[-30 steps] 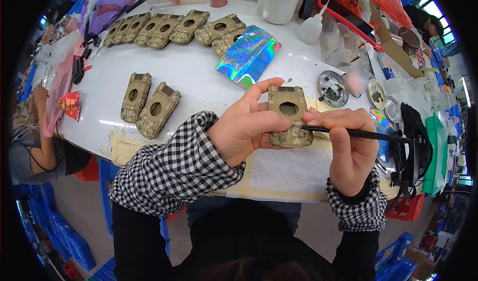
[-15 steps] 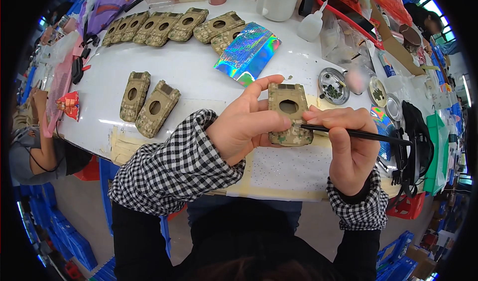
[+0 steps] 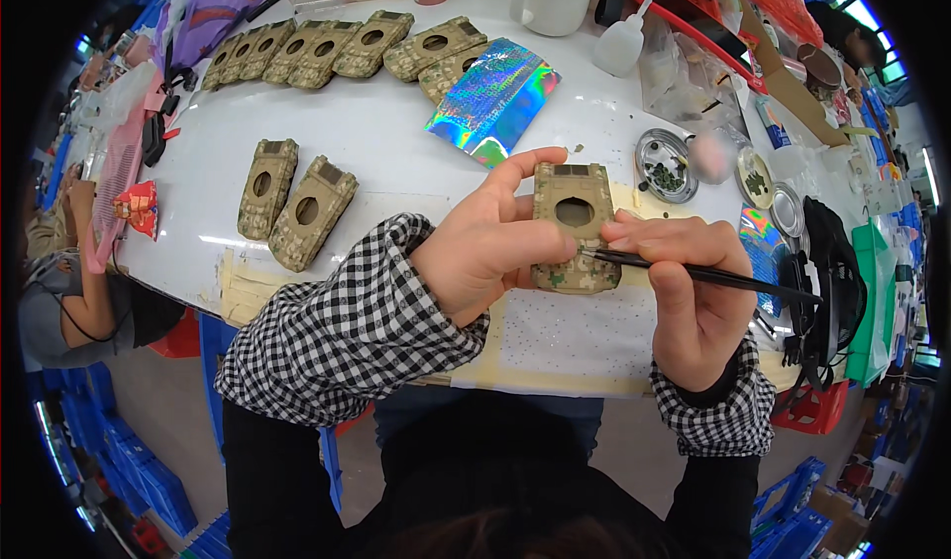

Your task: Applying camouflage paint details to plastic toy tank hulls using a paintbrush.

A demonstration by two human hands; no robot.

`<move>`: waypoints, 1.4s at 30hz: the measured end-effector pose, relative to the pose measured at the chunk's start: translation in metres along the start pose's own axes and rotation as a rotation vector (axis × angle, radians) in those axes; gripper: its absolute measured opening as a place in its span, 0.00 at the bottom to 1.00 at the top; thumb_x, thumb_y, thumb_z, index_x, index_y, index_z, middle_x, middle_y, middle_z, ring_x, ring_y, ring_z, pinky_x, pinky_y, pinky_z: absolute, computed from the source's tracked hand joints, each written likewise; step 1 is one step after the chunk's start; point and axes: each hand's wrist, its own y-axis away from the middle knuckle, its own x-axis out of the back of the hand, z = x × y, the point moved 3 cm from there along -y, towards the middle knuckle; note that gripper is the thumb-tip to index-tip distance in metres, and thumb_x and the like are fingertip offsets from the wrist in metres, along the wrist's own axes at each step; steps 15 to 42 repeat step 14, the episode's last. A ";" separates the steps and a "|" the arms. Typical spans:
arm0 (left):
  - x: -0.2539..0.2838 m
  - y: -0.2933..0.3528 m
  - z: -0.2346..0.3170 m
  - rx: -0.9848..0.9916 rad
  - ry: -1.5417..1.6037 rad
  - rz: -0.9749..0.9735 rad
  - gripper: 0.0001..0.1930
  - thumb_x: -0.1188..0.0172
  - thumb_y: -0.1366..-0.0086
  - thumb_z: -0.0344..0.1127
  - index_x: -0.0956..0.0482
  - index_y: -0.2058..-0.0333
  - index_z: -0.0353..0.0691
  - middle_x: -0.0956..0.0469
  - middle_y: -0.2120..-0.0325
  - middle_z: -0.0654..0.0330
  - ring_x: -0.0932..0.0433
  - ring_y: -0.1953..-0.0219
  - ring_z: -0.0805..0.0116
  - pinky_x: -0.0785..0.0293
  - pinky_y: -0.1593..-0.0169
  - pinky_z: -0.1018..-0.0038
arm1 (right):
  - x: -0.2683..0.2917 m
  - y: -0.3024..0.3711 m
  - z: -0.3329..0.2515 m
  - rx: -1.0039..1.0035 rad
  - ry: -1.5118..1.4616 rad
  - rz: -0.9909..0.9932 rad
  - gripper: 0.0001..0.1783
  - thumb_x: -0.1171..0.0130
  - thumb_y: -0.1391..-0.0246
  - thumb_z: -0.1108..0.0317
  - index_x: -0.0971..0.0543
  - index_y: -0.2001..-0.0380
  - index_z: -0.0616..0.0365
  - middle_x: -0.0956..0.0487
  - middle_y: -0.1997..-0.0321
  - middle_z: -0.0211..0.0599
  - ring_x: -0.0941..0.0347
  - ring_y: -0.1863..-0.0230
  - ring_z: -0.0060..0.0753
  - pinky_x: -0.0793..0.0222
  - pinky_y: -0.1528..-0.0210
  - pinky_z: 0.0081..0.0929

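Note:
My left hand [image 3: 492, 240] grips a camouflage-painted model tank hull [image 3: 579, 278], its thumb pressed on the lower left part, beside the round turret opening. In my right hand [image 3: 698, 292] is a pair of slim black tweezers [image 3: 733, 278]. Their tips touch or nearly touch the hull just below the opening, close to my left thumb. Whether a tiny part sits between the tips cannot be made out. Right of the hull, a round metal dish [image 3: 666, 168] holds small dark green pieces, and a second dish [image 3: 755, 185] holds more.
Two similar hulls [image 3: 314, 212] lie on the left, and a row of several more [image 3: 371, 42] runs along the back. Behind my hands lies a shiny holographic bag [image 3: 495, 99]. A white squeeze bottle [image 3: 620, 44] and white jug [image 3: 555, 0] stand at the back. Dotted white paper [image 3: 575, 346] covers the front edge.
The tweezers have shifted slightly, and their split tips now show more clearly on the hull. My left hand keeps the same grip. The whole view has shifted slightly.

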 end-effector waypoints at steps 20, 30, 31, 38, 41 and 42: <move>0.002 -0.003 -0.003 0.018 0.099 -0.039 0.36 0.49 0.45 0.24 0.54 0.38 0.39 0.36 0.46 0.49 0.34 0.43 0.59 0.37 0.40 0.64 | 0.002 0.000 0.002 -0.053 -0.124 0.015 0.09 0.49 0.41 0.71 0.30 0.63 0.68 0.24 0.62 0.45 0.25 0.55 0.36 0.33 0.44 0.35; 0.002 -0.003 -0.003 0.018 0.099 -0.039 0.36 0.49 0.45 0.24 0.54 0.38 0.39 0.36 0.46 0.49 0.34 0.43 0.59 0.37 0.40 0.64 | 0.002 0.000 0.002 -0.053 -0.124 0.015 0.09 0.49 0.41 0.71 0.30 0.63 0.68 0.24 0.62 0.45 0.25 0.55 0.36 0.33 0.44 0.35; 0.002 -0.003 -0.003 0.018 0.099 -0.039 0.36 0.49 0.45 0.24 0.54 0.38 0.39 0.36 0.46 0.49 0.34 0.43 0.59 0.37 0.40 0.64 | 0.002 0.000 0.002 -0.053 -0.124 0.015 0.09 0.49 0.41 0.71 0.30 0.63 0.68 0.24 0.62 0.45 0.25 0.55 0.36 0.33 0.44 0.35; 0.002 -0.003 -0.003 0.018 0.099 -0.039 0.36 0.49 0.45 0.24 0.54 0.38 0.39 0.36 0.46 0.49 0.34 0.43 0.59 0.37 0.40 0.64 | 0.002 0.000 0.002 -0.053 -0.124 0.015 0.09 0.49 0.41 0.71 0.30 0.63 0.68 0.24 0.62 0.45 0.25 0.55 0.36 0.33 0.44 0.35; 0.002 -0.003 -0.003 0.018 0.099 -0.039 0.36 0.49 0.45 0.24 0.54 0.38 0.39 0.36 0.46 0.49 0.34 0.43 0.59 0.37 0.40 0.64 | 0.002 0.000 0.002 -0.053 -0.124 0.015 0.09 0.49 0.41 0.71 0.30 0.63 0.68 0.24 0.62 0.45 0.25 0.55 0.36 0.33 0.44 0.35; 0.002 -0.003 -0.003 0.018 0.099 -0.039 0.36 0.49 0.45 0.24 0.54 0.38 0.39 0.36 0.46 0.49 0.34 0.43 0.59 0.37 0.40 0.64 | 0.002 0.000 0.002 -0.053 -0.124 0.015 0.09 0.49 0.41 0.71 0.30 0.63 0.68 0.24 0.62 0.45 0.25 0.55 0.36 0.33 0.44 0.35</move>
